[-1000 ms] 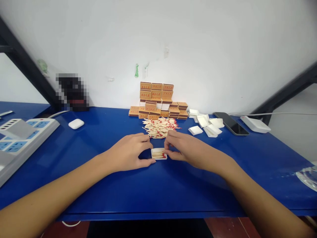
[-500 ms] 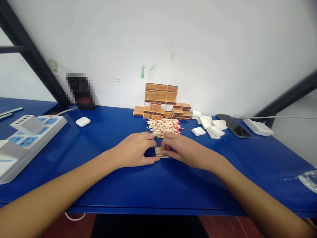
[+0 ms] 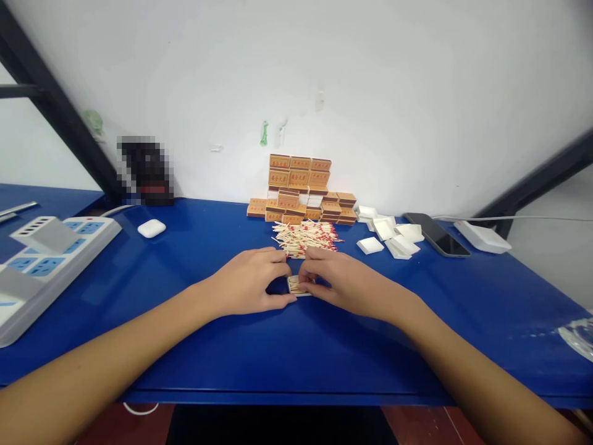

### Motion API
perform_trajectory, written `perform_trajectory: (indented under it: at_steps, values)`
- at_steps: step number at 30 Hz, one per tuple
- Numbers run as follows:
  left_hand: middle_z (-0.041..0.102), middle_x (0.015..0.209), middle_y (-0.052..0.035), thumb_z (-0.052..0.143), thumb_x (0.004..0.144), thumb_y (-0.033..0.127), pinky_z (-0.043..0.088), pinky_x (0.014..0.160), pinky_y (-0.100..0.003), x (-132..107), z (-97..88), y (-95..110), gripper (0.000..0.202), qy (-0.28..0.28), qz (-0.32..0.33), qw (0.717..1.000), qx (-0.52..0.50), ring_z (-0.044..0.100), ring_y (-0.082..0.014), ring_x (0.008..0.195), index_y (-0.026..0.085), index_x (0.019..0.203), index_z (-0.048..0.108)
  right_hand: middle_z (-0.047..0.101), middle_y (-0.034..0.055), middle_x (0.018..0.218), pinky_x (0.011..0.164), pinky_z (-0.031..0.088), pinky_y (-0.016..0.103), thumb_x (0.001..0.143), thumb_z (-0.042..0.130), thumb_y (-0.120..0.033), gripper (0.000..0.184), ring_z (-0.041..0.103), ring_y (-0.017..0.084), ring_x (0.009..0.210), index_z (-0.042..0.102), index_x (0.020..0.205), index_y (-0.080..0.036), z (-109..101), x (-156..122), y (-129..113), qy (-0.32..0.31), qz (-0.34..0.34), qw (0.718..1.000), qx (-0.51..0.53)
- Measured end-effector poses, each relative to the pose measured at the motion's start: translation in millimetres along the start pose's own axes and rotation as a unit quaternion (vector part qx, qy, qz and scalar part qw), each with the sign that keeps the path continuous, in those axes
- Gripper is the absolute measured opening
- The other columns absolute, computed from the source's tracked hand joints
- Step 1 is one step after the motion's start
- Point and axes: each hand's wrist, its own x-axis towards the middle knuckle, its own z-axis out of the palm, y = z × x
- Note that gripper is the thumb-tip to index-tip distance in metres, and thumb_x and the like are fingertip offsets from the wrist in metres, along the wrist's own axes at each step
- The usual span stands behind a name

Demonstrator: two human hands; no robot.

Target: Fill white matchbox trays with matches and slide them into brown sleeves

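Observation:
A small white matchbox tray (image 3: pixel 293 293) lies on the blue table in front of me, with pale matches (image 3: pixel 296 286) in it. My left hand (image 3: pixel 252 281) steadies its left end, thumb at the near corner and index finger at the far one. Over the right part of the tray is my right hand (image 3: pixel 345 281), its thumb and fingers pinched together down at the matches. Those fingers cover the tray's right end. Just beyond both hands spreads a loose heap of red-tipped matches (image 3: pixel 306 237).
Orange matchboxes (image 3: pixel 299 179) are stacked against the wall behind the heap. Several white trays (image 3: pixel 384 228) lie to the right, beside a phone (image 3: pixel 438 235) and a white box (image 3: pixel 482 237). On the left are a power strip (image 3: pixel 69 272) and a white earbud case (image 3: pixel 152 228).
The whole view has shifted slightly. Both hands stay at the tray, and the right fingertips have moved only a little among the matches.

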Motion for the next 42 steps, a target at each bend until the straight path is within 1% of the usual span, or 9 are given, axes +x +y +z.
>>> perform_trajectory:
  at_steps: [6, 10, 14, 17, 20, 25, 29, 34, 42]
  values:
    - [0.067, 0.095, -0.0051, 0.066, 0.098, 0.046, 0.050, 0.078, -0.034, 0.0, 0.4, 0.2, 0.029, 0.006, 0.006, 1.000, -0.003, 0.064, -0.0221, 0.091, 0.018, 0.098, 0.073, 0.063, 0.0053, 0.100, 0.073, 0.045, 0.029, 0.103, 0.063, -0.027, 0.013, 0.061, 0.017, 0.084, 0.071, 0.096, -0.020, 5.7, 3.3, -1.8, 0.025, -0.013, 0.999, 0.037]
    - [0.066, 0.094, -0.0048, 0.067, 0.097, 0.045, 0.050, 0.077, -0.035, 0.5, 0.0, 0.5, 0.028, 0.005, 0.004, 1.000, -0.001, 0.064, -0.0217, 0.089, 0.017, 0.098, 0.073, 0.062, 0.0054, 0.097, 0.071, 0.045, 0.029, 0.100, 0.063, -0.019, 0.011, 0.060, 0.016, 0.081, 0.069, 0.091, -0.018, 7.9, 5.7, -2.1, 0.018, -0.014, 0.999, 0.029]
    - [0.067, 0.096, -0.0046, 0.066, 0.098, 0.046, 0.050, 0.078, -0.035, 0.8, 0.2, 0.4, 0.030, 0.000, 0.001, 1.000, 0.001, 0.064, -0.0222, 0.091, 0.017, 0.100, 0.074, 0.061, 0.0057, 0.098, 0.071, 0.044, 0.029, 0.101, 0.061, -0.021, 0.012, 0.059, 0.016, 0.080, 0.072, 0.097, -0.018, 2.9, 2.6, -3.3, 0.020, -0.001, 1.000, 0.023]
    - [0.067, 0.096, -0.0046, 0.066, 0.098, 0.046, 0.050, 0.079, -0.036, 0.8, 0.5, 0.3, 0.030, 0.001, 0.000, 1.000, -0.001, 0.064, -0.0224, 0.092, 0.017, 0.099, 0.074, 0.062, 0.0059, 0.100, 0.072, 0.045, 0.029, 0.100, 0.060, -0.019, 0.013, 0.060, 0.016, 0.082, 0.073, 0.100, -0.019, 0.2, -0.9, -5.6, 0.029, -0.013, 0.999, 0.042]
    - [0.066, 0.094, -0.0044, 0.067, 0.097, 0.045, 0.050, 0.077, -0.035, 0.5, 0.4, 0.4, 0.028, 0.003, -0.001, 1.000, -0.007, 0.064, -0.0221, 0.091, 0.018, 0.098, 0.074, 0.061, 0.0045, 0.097, 0.071, 0.045, 0.029, 0.098, 0.060, -0.015, 0.014, 0.059, 0.015, 0.080, 0.073, 0.098, -0.021, 0.8, -2.0, -7.8, 0.019, -0.027, 0.998, 0.060]
    - [0.065, 0.093, -0.0045, 0.067, 0.097, 0.044, 0.049, 0.075, -0.034, 0.0, -0.1, -0.1, 0.027, 0.009, 0.000, 1.000, -0.008, 0.063, -0.0213, 0.088, 0.018, 0.098, 0.074, 0.061, 0.0044, 0.096, 0.072, 0.046, 0.029, 0.100, 0.060, -0.017, 0.012, 0.059, 0.016, 0.081, 0.068, 0.091, -0.019, 5.3, 1.1, -7.8, 0.011, -0.030, 0.998, 0.059]
    - [0.064, 0.094, -0.0042, 0.067, 0.097, 0.044, 0.049, 0.077, -0.035, -0.2, -0.5, -0.4, 0.028, 0.000, 0.000, 1.000, -0.003, 0.063, -0.0214, 0.089, 0.017, 0.097, 0.073, 0.061, 0.0054, 0.102, 0.073, 0.047, 0.029, 0.102, 0.057, -0.018, 0.010, 0.060, 0.016, 0.082, 0.064, 0.095, -0.019, 7.9, 0.7, -6.1, -0.010, -0.029, 0.999, 0.044]
    - [0.065, 0.095, -0.0041, 0.066, 0.097, 0.046, 0.048, 0.077, -0.034, 0.0, 0.2, -0.2, 0.029, 0.001, -0.001, 1.000, -0.006, 0.064, -0.0213, 0.089, 0.018, 0.101, 0.074, 0.061, 0.0051, 0.103, 0.078, 0.049, 0.031, 0.106, 0.055, -0.023, 0.014, 0.061, 0.017, 0.086, 0.068, 0.102, -0.019, 6.1, -2.1, -6.4, -0.023, -0.030, 0.998, 0.044]
    - [0.064, 0.091, -0.0041, 0.065, 0.098, 0.045, 0.049, 0.076, -0.035, 0.7, -0.4, 0.5, 0.030, -0.001, -0.001, 1.000, -0.001, 0.063, -0.0216, 0.088, 0.017, 0.097, 0.074, 0.062, 0.0055, 0.104, 0.076, 0.048, 0.030, 0.103, 0.058, -0.019, 0.008, 0.062, 0.017, 0.086, 0.064, 0.097, -0.019, 4.6, -3.3, -7.8, -0.013, -0.024, 0.998, 0.053]
